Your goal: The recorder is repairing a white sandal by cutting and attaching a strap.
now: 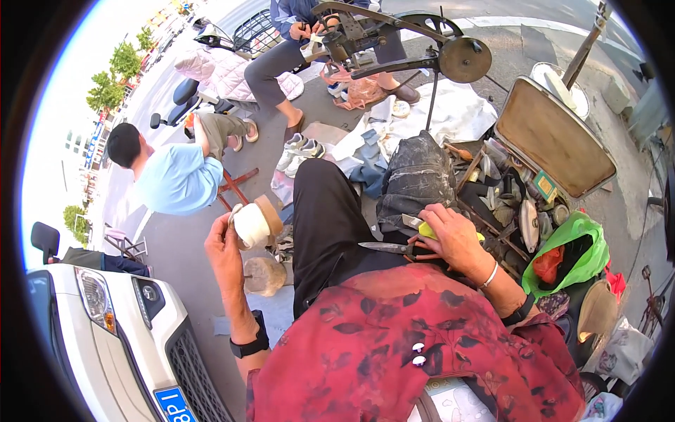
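My left hand [223, 252] is raised to the left of my knee and holds a pale shoe with a tan sole [256, 222], heel end up. My right hand [453, 238] rests on my lap over a yellow-green object [427, 229] and grips it. Scissors with dark handles [390, 247] lie on my black trouser leg just left of that hand. A dark worn cloth [415, 176] covers my right knee. I wear a red patterned top and a black watch on the left wrist.
An open tool case [555, 137] with metal tools stands at right, a green bag [573, 239] beside it. A sewing machine with a wheel [464, 60] stands ahead. A person in a light blue shirt [176, 176] crouches at left; another sits beyond. A white car [105, 316] is at lower left.
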Demonstrator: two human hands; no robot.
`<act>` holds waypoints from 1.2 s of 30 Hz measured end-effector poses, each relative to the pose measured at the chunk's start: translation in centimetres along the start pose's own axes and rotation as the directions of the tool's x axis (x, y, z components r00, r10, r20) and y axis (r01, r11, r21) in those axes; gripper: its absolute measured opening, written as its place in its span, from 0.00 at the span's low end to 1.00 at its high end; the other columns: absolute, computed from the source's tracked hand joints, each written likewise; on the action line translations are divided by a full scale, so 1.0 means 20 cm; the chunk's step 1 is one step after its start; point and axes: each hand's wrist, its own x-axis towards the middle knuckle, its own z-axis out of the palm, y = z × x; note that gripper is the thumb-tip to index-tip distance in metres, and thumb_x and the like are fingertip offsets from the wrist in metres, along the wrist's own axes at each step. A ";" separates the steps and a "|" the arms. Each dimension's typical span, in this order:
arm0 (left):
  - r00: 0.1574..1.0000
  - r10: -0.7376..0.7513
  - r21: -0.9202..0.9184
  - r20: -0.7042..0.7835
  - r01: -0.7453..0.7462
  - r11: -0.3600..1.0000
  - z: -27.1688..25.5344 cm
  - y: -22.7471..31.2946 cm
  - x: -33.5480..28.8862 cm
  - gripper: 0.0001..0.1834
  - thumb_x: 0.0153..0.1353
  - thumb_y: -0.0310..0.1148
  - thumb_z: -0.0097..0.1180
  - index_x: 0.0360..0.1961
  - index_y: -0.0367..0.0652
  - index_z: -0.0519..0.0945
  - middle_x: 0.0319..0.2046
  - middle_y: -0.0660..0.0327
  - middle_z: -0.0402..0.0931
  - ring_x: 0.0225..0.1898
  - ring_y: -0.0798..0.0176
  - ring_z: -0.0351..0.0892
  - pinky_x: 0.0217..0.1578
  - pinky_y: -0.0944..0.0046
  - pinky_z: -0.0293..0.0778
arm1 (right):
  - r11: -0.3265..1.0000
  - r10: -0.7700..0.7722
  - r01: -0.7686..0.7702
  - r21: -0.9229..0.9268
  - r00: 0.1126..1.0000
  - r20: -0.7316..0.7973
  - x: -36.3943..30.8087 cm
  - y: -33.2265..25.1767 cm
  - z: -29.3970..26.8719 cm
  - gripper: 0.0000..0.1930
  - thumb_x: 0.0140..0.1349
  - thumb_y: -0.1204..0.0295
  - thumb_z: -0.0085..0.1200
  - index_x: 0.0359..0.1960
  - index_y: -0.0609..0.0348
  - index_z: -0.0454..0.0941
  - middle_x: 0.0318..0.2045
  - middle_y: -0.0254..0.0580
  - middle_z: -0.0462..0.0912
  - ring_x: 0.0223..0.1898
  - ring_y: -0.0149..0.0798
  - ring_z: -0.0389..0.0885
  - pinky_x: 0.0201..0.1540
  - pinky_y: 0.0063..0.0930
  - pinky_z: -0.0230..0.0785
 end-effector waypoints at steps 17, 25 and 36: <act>0.996 0.020 -0.214 -0.093 -0.039 0.976 -0.04 0.13 -0.16 0.09 0.66 0.24 0.49 0.43 0.33 0.79 0.36 0.65 0.78 0.38 0.74 0.74 0.43 0.72 0.69 | 0.999 0.020 -0.020 -0.041 1.000 -0.019 -0.10 -0.02 0.05 0.19 0.49 0.66 0.63 0.42 0.55 0.72 0.40 0.38 0.71 0.39 0.43 0.74 0.41 0.34 0.68; 0.999 0.048 -0.224 -0.011 -0.050 0.973 0.13 0.10 -0.08 0.09 0.65 0.24 0.50 0.44 0.34 0.79 0.36 0.66 0.78 0.38 0.75 0.74 0.42 0.73 0.69 | 0.995 0.079 -0.082 -0.056 0.995 -0.061 -0.16 -0.05 0.05 0.18 0.48 0.65 0.64 0.40 0.55 0.73 0.37 0.38 0.71 0.38 0.43 0.74 0.38 0.34 0.66; 0.908 -0.032 -0.444 0.417 0.234 0.865 0.41 -0.04 -0.02 0.12 0.65 0.26 0.52 0.48 0.34 0.77 0.38 0.64 0.80 0.40 0.73 0.76 0.44 0.72 0.71 | 0.987 0.134 -0.129 -0.100 0.990 0.036 -0.15 -0.09 0.05 0.18 0.47 0.66 0.64 0.38 0.54 0.72 0.35 0.38 0.71 0.37 0.43 0.74 0.37 0.34 0.66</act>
